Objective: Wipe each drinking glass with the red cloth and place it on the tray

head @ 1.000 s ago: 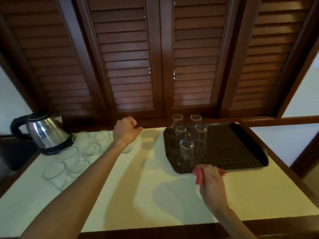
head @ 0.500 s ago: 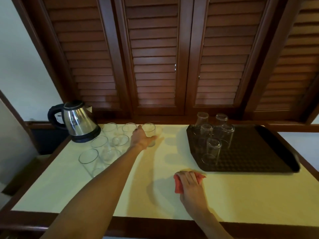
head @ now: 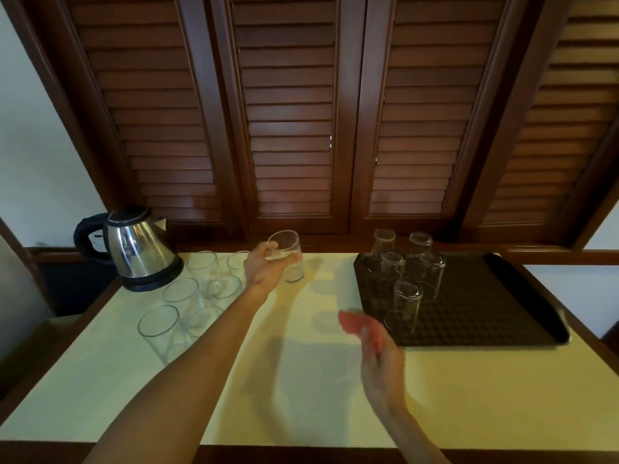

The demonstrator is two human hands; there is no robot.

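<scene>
Fingers of the left hand (head: 264,269) curl round a drinking glass (head: 288,256) lifted at centre frame, while the blurred right hand (head: 378,356) holds the red cloth (head: 355,321) just left of the dark tray (head: 495,296) at right.

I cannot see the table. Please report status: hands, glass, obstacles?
Left hand grips a lifted glass. Right hand holds red cloth. Five glasses upside down on tray. Path clear.
</scene>
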